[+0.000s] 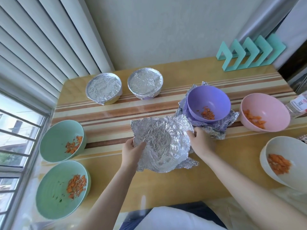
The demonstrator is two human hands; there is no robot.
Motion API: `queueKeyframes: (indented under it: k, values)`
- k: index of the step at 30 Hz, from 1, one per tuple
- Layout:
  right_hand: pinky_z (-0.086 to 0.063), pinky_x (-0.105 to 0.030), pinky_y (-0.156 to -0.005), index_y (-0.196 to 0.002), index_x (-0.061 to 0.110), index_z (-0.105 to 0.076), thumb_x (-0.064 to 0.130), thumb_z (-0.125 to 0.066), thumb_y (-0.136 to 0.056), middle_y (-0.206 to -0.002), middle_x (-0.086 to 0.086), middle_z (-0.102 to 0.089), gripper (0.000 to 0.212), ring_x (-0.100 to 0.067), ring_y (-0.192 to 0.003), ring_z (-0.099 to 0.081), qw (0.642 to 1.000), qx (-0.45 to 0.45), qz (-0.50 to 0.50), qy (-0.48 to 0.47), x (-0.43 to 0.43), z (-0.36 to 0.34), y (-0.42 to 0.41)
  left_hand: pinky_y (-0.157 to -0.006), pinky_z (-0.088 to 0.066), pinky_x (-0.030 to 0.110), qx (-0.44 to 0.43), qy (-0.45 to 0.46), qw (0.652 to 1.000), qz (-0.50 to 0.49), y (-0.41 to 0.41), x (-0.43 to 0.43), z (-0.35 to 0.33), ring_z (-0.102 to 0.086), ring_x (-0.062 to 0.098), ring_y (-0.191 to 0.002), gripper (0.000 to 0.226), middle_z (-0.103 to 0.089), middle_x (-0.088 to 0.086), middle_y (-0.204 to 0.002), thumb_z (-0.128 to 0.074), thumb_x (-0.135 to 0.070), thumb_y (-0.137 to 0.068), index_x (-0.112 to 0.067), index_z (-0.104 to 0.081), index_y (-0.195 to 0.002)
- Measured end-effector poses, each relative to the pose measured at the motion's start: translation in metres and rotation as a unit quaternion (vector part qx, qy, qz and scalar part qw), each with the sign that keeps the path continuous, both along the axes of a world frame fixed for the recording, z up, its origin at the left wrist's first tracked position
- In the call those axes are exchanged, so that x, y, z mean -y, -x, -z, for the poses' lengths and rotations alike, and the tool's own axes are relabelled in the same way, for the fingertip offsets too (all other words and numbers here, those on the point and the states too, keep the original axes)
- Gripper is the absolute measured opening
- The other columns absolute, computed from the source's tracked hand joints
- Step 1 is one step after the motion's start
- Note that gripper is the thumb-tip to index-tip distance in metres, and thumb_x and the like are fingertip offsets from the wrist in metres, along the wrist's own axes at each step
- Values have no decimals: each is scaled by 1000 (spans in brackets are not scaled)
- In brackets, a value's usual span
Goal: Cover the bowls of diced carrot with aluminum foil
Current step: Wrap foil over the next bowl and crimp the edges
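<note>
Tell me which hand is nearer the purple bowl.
Right. The right hand grips the foil sheet just below the purple bowl, at the crumpled foil under it. The left hand holds the sheet's opposite edge, farther away.

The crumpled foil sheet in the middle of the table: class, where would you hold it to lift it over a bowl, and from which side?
Probably by two opposite edges of the foil sheet, from left and right, as the left hand and right hand do. It is thin with a bowl-shaped dent in the middle; an edge grip likely preserves that.
</note>
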State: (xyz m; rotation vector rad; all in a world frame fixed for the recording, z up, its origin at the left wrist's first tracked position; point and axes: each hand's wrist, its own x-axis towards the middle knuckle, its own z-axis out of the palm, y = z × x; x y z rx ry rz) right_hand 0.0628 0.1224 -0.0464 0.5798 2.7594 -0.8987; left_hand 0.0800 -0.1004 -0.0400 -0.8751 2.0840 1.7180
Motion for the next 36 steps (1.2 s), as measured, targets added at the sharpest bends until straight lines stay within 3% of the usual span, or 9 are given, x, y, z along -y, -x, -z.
queueKeyframes:
  k: [5,12,17,24,26,29,32,34,36]
  values:
    - [-34,-33,-62,-108,4,-51,31,-34,-101,-90,-11,-60,32,-32,-87,-56,999,13,-9,-48,3,-1,3,-65,-47,33,-21,148,987,64,-5,-11,2,-58,18,-74,34,-59,-2,-84,-69,-28,-80,-14,-47,-103]
    - [-41,-37,-70,-119,-1,-48,27,-36,-102,-102,-16,-61,35,-33,-96,-57,999,8,-38,-34,2,-2,5,-65,-39,32,-44,210,972,92,-6,-8,11,-53,25,-81,35,-58,2,-90,-65,-15,-83,-9,-45,-112]
    - [-28,-33,-57,-113,1,-47,27,-35,-101,-81,-7,-51,32,-24,-76,-47,996,-10,-60,-62,-2,0,-2,-70,-51,41,-48,205,974,88,-11,-3,16,-60,29,-76,36,-64,7,-83,-62,-39,-85,-8,-54,-102]
    - [-16,-22,-46,-113,-1,-47,25,-39,-100,-63,9,-33,30,-13,-56,-37,995,-55,-71,-32,-10,10,-11,-47,-26,27,-66,257,959,102,-29,-7,16,-41,19,-51,41,-43,4,-53,-51,-39,-93,-12,-33,-67]
    - [-18,-22,-46,-118,3,-45,28,-41,-99,-70,5,-48,31,-14,-59,-42,995,-49,-79,-41,-11,13,-12,-47,-27,28,-63,258,958,105,-32,-6,18,-41,19,-51,40,-45,4,-53,-49,-39,-93,-9,-37,-69]
    - [-40,-26,-63,-125,4,-44,25,-54,-94,-112,-8,-57,38,-25,-93,-58,994,-71,-71,-43,-7,8,-9,-46,-26,32,-73,266,955,107,-33,-5,19,-42,22,-51,39,-47,5,-54,-48,-37,-94,-7,-39,-70]
    - [-46,-38,-96,-123,-1,-48,-3,-72,-76,-124,-17,-52,53,-32,-117,-51,966,-176,-146,-121,2,-3,-1,-51,-26,35,-85,280,950,110,-33,-6,18,-48,31,-60,37,-51,6,-57,-48,-37,-94,-9,-40,-72]
    - [-52,-36,-89,-113,3,-55,-17,-71,-64,-119,-14,-57,56,-28,-109,-58,942,-223,-218,-127,11,-12,4,-52,-26,36,-93,285,947,113,-33,-8,17,-48,33,-62,36,-51,6,-57,-48,-37,-94,-11,-38,-71]
    - [-58,-31,-65,-105,6,-60,-22,-70,-61,-112,-8,-61,53,-23,-93,-65,927,-216,-290,-98,23,-17,8,-52,-24,36,-96,289,945,116,-33,-10,17,-44,34,-61,36,-47,4,-56,-48,-35,-94,-14,-34,-69]
